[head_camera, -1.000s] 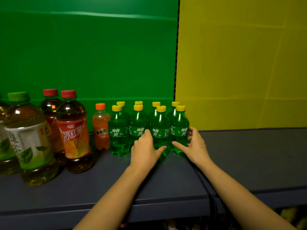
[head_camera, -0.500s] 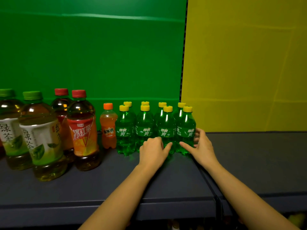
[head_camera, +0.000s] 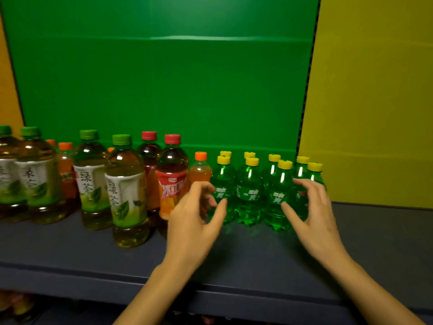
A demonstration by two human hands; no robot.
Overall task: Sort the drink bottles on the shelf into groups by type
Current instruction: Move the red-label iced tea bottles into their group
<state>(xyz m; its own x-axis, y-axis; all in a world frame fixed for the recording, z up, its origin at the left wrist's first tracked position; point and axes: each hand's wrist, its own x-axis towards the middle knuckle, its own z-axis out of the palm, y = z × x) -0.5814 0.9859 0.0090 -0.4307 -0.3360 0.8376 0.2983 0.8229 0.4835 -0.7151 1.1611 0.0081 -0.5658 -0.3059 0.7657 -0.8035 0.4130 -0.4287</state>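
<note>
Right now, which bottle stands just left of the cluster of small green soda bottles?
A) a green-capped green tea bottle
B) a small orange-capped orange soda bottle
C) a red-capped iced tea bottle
B: the orange soda bottle stands between the red-capped iced tea bottle and the yellow-capped green soda bottles.

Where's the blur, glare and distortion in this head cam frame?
Head view: left hand smeared by motion blur, right hand sharper; white glare streaks on the green soda bottles, spots on the green tea bottles; wide angle bends the edges of the green backdrop; dim light, nearly black under the shelf.
</note>
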